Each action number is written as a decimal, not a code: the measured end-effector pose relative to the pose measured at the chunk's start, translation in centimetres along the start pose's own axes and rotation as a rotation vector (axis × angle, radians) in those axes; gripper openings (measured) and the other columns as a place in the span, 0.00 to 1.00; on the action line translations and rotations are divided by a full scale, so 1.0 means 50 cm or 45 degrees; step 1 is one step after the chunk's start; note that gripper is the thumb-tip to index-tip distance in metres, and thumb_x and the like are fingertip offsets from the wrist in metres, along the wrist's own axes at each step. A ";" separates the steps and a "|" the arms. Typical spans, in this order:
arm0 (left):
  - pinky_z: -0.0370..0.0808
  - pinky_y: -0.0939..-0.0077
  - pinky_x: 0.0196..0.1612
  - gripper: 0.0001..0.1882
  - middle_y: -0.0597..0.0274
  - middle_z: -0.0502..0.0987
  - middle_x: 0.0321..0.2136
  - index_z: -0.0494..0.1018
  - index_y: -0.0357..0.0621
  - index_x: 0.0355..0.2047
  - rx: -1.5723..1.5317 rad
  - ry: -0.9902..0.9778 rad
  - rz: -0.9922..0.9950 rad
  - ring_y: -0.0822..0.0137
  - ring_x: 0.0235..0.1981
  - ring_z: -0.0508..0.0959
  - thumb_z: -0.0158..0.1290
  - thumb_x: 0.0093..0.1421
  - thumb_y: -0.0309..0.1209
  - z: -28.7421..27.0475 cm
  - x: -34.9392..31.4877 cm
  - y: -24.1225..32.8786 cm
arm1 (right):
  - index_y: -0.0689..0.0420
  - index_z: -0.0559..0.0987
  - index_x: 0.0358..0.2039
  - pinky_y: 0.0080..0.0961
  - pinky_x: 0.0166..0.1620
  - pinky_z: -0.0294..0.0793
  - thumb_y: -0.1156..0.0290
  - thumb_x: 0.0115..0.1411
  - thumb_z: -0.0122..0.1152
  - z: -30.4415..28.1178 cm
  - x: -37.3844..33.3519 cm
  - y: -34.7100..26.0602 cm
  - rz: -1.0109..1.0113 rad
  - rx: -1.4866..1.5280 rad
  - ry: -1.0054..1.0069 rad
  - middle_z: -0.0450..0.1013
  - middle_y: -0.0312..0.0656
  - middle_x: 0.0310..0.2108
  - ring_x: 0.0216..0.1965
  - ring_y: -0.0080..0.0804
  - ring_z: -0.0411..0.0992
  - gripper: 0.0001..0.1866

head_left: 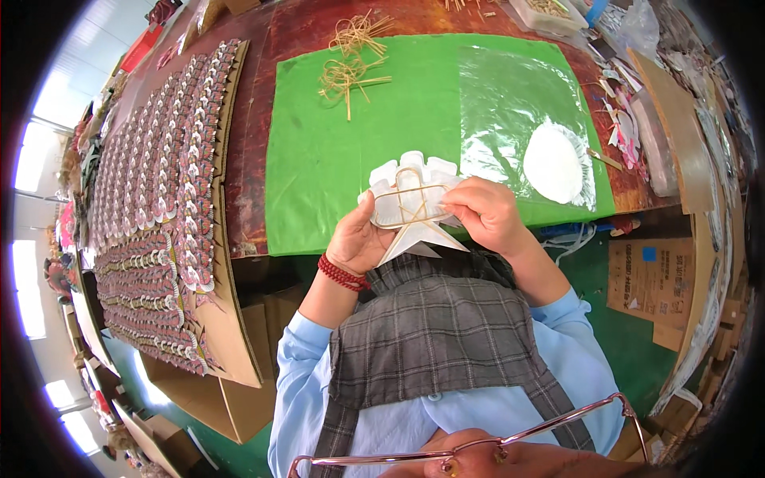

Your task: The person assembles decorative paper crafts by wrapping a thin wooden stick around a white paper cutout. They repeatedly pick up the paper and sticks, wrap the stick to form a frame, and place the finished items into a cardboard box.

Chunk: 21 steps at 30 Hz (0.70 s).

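Observation:
My left hand (358, 236), with a red bead bracelet (343, 275) at its wrist, grips the left edge of a small white kite (430, 236). The thumb lies on the kite's face and the fingers go behind it. Thin bamboo strips (411, 193) form a rounded frame across the kite, crossing near its middle. Scalloped lobes spread at the far end, and a forked tail points toward my apron. My right hand (484, 213) pinches the right end of the frame, with thumb and forefinger together. Whether a smaller thing is between those fingertips is hidden.
A green cloth (319, 159) covers the red table (247, 143). Loose bamboo frames (348, 76) lie at its far side. On the right, a clear plastic sheet (502, 95) bears a white mass (554, 163). Cardboard (231, 319) with rows of patterned pieces (151, 159) stands left.

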<state>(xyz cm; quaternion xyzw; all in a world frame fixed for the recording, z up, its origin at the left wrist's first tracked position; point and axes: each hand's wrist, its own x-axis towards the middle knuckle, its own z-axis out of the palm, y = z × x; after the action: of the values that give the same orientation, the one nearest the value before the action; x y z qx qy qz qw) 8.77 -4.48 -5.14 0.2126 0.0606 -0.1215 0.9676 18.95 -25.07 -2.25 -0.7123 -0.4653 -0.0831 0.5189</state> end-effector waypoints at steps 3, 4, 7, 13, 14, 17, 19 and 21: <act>0.58 0.53 0.65 0.35 0.49 0.58 0.63 0.50 0.39 0.65 0.055 -0.008 0.005 0.51 0.63 0.60 0.41 0.67 0.49 0.006 0.002 0.001 | 0.59 0.79 0.28 0.27 0.25 0.72 0.83 0.45 0.64 -0.001 0.000 0.000 -0.006 -0.010 0.000 0.74 0.41 0.24 0.24 0.36 0.74 0.09; 0.58 0.54 0.65 0.35 0.48 0.58 0.63 0.50 0.39 0.65 0.068 -0.019 0.006 0.51 0.63 0.60 0.41 0.67 0.50 0.007 0.002 0.001 | 0.59 0.79 0.28 0.27 0.25 0.72 0.84 0.45 0.64 -0.002 0.000 -0.002 -0.006 -0.019 0.002 0.74 0.41 0.24 0.24 0.36 0.74 0.09; 0.60 0.57 0.64 0.36 0.52 0.61 0.62 0.53 0.41 0.65 0.139 -0.005 0.011 0.54 0.62 0.63 0.44 0.65 0.52 0.012 0.001 0.001 | 0.59 0.79 0.28 0.27 0.25 0.72 0.84 0.45 0.64 -0.001 0.001 -0.001 -0.018 -0.030 0.015 0.74 0.41 0.24 0.23 0.36 0.74 0.09; 0.59 0.56 0.64 0.36 0.48 0.61 0.62 0.51 0.38 0.65 0.124 -0.010 0.015 0.52 0.62 0.63 0.40 0.67 0.51 0.007 0.001 0.000 | 0.59 0.79 0.28 0.27 0.24 0.71 0.84 0.45 0.65 0.000 0.000 -0.001 -0.038 -0.036 0.037 0.74 0.41 0.23 0.22 0.36 0.73 0.09; 0.60 0.56 0.64 0.36 0.48 0.61 0.62 0.51 0.38 0.65 0.129 -0.003 0.019 0.52 0.62 0.63 0.40 0.67 0.51 0.009 0.000 0.000 | 0.59 0.79 0.28 0.27 0.24 0.71 0.84 0.45 0.65 -0.001 0.000 -0.001 -0.041 -0.037 0.039 0.74 0.41 0.23 0.22 0.36 0.73 0.09; 0.60 0.57 0.64 0.36 0.49 0.61 0.62 0.51 0.37 0.65 0.141 0.006 0.028 0.53 0.62 0.63 0.40 0.67 0.51 0.013 0.000 -0.001 | 0.60 0.78 0.28 0.27 0.24 0.71 0.84 0.44 0.66 -0.001 0.000 -0.003 -0.042 -0.056 0.042 0.74 0.41 0.23 0.22 0.36 0.73 0.09; 0.60 0.58 0.64 0.35 0.49 0.61 0.61 0.51 0.37 0.64 0.143 -0.003 0.028 0.54 0.62 0.63 0.40 0.67 0.51 0.011 0.000 -0.003 | 0.60 0.78 0.28 0.27 0.24 0.70 0.84 0.44 0.66 -0.001 -0.002 -0.001 -0.051 -0.061 0.043 0.74 0.41 0.23 0.22 0.35 0.73 0.09; 0.62 0.58 0.63 0.36 0.51 0.63 0.60 0.53 0.39 0.64 0.162 0.028 0.016 0.55 0.61 0.65 0.44 0.65 0.52 0.009 0.000 -0.003 | 0.60 0.78 0.28 0.27 0.24 0.70 0.84 0.44 0.65 -0.002 -0.003 0.000 -0.058 -0.063 0.045 0.73 0.41 0.22 0.22 0.35 0.73 0.09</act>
<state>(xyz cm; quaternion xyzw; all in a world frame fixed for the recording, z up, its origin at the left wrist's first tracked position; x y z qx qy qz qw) 8.75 -4.79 -4.78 0.2754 0.0622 -0.1169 0.9522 18.89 -25.22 -2.29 -0.7127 -0.4698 -0.1189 0.5071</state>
